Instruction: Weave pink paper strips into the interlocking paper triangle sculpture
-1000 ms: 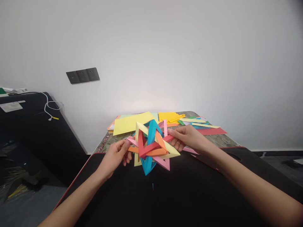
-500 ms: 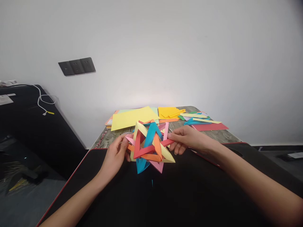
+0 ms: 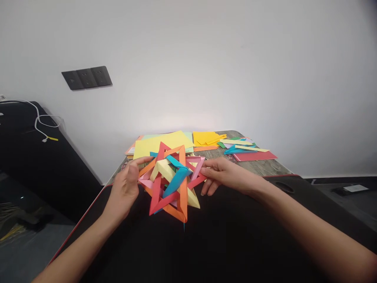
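Note:
An origami star (image 3: 177,180) of interlocked folded strips, in red, orange, blue, pale yellow and pink, is held up above the black mat (image 3: 224,243). On its left side is my left hand (image 3: 126,182), its thumb up and a finger reaching behind the points; some of those fingertips are hidden by the paper. My right hand (image 3: 219,175) pinches a red and pink corner on the other side between thumb and fingers. A thin blue sliver (image 3: 184,226) shows just below the lowest orange tip.
Yellow sheets (image 3: 157,144) lie at the back of the wooden table (image 3: 259,168), beside orange-yellow paper (image 3: 206,138). Further right are blue folded strips (image 3: 241,149) and a red sheet (image 3: 256,156). A black panel with a white cable (image 3: 38,118) stands at left.
The origami star has been turned, so a red and orange pair of triangles now faces me. My left hand has shifted left and opened its grip somewhat. The whole view has swung slightly right.

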`<control>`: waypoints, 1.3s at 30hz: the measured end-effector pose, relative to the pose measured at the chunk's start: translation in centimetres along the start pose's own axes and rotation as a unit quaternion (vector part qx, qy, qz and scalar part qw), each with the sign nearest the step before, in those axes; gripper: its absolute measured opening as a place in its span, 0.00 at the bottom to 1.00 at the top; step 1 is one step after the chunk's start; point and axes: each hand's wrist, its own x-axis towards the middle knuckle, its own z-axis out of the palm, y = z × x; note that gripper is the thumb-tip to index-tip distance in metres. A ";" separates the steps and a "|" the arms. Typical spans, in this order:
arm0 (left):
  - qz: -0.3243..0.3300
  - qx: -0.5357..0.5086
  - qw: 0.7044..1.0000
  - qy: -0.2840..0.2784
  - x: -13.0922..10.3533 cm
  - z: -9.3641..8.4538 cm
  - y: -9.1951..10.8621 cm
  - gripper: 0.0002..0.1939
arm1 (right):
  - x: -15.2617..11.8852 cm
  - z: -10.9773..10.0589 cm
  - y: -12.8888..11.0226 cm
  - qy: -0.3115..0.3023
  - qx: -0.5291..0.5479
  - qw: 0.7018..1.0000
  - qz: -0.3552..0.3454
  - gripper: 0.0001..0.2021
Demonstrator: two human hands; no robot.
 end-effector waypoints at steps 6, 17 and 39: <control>0.023 0.020 0.998 -0.061 0.7 -0.2 0.0 0.35 | 0.7 0.3 1.0 0.013 -0.063 0.998 -0.013 0.11; 0.091 0.071 0.991 -0.071 0.6 -0.3 0.4 0.31 | 0.7 -7.1 5.0 0.137 -0.426 0.882 0.146 0.09; 0.077 -0.045 0.993 -0.083 2.0 -1.7 -3.2 0.12 | 0.4 -9.4 7.0 -0.005 -0.419 0.893 0.162 0.09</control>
